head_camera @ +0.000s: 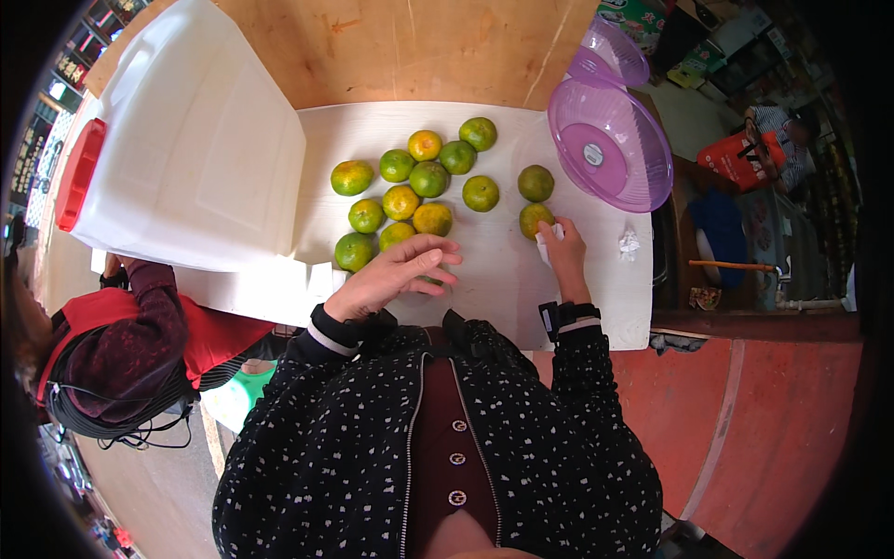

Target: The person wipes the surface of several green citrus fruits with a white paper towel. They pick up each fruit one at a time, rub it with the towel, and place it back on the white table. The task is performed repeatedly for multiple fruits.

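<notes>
My right hand [569,253] holds a crumpled white tissue [545,246], with its fingertips against a yellow-green mandarin [532,218] on the white tabletop [496,279]. A darker green mandarin [536,183] lies just beyond that one. My left hand [398,272] hovers, fingers apart and holding nothing, over the near edge of a loose group of green and orange mandarins [429,179]. Its fingers partly cover one fruit; a green mandarin [354,251] sits to the left of the hand. One mandarin [480,193] rests alone between the group and the right-hand pair.
A large white plastic jug [202,140] with a red cap [80,175] takes up the left side. Purple plastic bowls [649,140] stand at the back right, near a crumpled tissue [628,243]. A wooden panel [419,49] borders the back. Another person [133,335] is close on the left.
</notes>
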{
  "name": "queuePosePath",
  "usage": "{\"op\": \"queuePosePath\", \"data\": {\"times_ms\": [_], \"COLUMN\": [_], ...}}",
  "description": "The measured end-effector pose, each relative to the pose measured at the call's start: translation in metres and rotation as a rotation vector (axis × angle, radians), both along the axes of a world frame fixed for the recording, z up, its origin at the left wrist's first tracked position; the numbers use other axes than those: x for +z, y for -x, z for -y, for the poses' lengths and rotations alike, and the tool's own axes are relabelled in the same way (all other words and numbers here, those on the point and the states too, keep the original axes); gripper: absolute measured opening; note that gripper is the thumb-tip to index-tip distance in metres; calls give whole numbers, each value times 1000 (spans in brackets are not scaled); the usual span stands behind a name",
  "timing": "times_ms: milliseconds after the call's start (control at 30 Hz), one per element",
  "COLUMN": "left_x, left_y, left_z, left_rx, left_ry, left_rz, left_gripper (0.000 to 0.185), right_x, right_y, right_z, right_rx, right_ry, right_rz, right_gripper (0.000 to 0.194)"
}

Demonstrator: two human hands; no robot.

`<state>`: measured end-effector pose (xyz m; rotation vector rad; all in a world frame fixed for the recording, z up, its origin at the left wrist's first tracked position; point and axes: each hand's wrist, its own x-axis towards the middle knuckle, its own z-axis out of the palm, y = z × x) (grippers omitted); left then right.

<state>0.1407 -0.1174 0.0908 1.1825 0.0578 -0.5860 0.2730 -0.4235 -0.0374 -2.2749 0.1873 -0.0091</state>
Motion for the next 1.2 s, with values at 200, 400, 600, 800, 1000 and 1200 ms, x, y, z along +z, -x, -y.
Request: {"op": "queuePosePath", "data": {"times_ms": [200,400,600,800,1000,1200], "left_x": [-4,-4,-5,-11,4,27], "left_y": [0,0,8,6,-7,-14], "left_z": [-3,-7,-12,-15,0,24], "left_rx": [42,99,147,203,238,114], "left_ry": [42,155,171,194,143,399], "left_rz": [-2,-22,-19,-14,236,222], "left_gripper": [50,46,44,45,56,78], "right_x": [29,38,15,26,100,134], "right_y": [2,-8,-22,3,38,71], "right_z": [-20,-94,-120,-111,-92,-112], "right_rx": [92,562,497,450,656,807], "right_ry": [126,244,404,-365,-1183,-1562], "right_rz": [396,326,125,-53,-461,-607], "right_gripper": [47,63,67,53,47,53]}}
